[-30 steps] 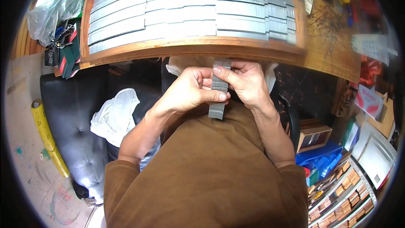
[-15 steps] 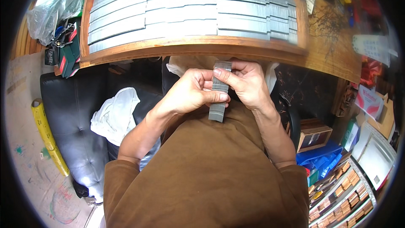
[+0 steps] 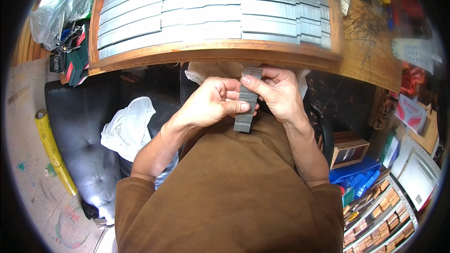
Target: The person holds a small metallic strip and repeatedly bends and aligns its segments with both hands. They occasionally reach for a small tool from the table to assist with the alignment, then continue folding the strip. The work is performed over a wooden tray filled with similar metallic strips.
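A narrow stack of thin grey metal plates (image 3: 243,122) is held in front of my chest, its pieces fanned so that their edges step along its length. My left hand (image 3: 211,103) is closed on the stack's lower middle, with the thumb lying across its face. Higher up, my right hand (image 3: 280,94) pinches the stack near its top end, thumb in front and fingers behind. Both hands' fingertips behind the stack are partly hidden. Just beyond the hands stands a wooden tray (image 3: 215,46) filled with overlapping rows of similar grey plates (image 3: 197,14).
The tray rests on a wooden table (image 3: 370,65). At left are a black padded seat (image 3: 75,126), a white cloth (image 3: 129,129), a yellow roll (image 3: 54,152) and a clear plastic bag (image 3: 63,7). A small wooden box (image 3: 349,152) and blue plastic (image 3: 358,173) lie at right.
The stack has shifted slightly to the right, and its lower end sits a little higher. My right hand has moved slightly right with it, while the left keeps nearly the same place.
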A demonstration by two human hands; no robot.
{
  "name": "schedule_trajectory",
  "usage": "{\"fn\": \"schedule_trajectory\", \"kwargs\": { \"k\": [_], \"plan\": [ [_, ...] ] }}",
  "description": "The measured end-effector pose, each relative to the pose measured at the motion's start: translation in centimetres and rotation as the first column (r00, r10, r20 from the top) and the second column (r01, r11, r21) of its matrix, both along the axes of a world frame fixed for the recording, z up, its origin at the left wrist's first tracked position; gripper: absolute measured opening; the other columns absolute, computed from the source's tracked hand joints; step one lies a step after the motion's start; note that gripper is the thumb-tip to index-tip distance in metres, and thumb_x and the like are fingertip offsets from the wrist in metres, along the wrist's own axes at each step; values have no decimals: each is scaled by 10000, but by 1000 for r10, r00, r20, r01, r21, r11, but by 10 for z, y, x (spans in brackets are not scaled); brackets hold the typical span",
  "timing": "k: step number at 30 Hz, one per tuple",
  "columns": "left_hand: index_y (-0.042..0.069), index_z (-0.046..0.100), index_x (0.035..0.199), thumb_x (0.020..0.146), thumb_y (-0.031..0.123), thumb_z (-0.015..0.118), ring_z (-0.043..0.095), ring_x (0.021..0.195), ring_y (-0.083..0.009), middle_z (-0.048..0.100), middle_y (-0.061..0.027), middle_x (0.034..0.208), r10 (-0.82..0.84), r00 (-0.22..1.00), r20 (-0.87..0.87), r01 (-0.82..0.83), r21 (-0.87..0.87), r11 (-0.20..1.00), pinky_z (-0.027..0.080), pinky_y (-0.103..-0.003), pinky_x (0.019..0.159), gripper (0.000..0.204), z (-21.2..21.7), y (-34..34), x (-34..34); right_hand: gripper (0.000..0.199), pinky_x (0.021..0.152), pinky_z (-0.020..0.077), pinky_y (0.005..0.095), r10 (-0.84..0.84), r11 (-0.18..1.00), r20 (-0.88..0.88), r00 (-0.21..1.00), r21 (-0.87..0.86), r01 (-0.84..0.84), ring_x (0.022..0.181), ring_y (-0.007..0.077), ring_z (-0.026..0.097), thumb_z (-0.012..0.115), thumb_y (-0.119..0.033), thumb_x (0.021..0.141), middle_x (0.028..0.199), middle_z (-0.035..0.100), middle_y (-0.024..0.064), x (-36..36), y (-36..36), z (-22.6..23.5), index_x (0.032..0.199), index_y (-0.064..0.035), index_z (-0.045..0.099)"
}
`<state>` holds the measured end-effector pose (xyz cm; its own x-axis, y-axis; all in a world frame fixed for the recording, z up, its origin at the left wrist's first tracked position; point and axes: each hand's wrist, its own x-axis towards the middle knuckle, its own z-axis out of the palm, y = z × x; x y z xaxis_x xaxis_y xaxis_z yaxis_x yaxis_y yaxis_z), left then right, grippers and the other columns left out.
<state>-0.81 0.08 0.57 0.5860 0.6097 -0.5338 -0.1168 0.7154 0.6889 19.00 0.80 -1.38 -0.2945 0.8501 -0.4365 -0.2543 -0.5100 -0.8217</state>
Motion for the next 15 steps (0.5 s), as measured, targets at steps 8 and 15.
{"fn": "schedule_trajectory", "kwargs": {
  "k": [8,15],
  "plan": [
    [-46,675,1210,966,37,708,713,979,-150,753,-100,1070,15,1000,-6,-15,-38,999,576,-296,871,260,5,0,1,186,455,472,238,18,1000,12,1000,-7,-18,533,87,606,748,-140,963,703,687,56,3,1,2,893,31,725],
    [-50,683,1201,930,7,729,736,975,-178,767,-140,1072,-2,1000,-23,1,-47,999,590,-313,864,281,1,-2,0,205,502,486,243,34,999,47,998,5,-34,571,74,597,737,-170,974,713,685,43,7,-1,2,897,20,728]
  ]
}}
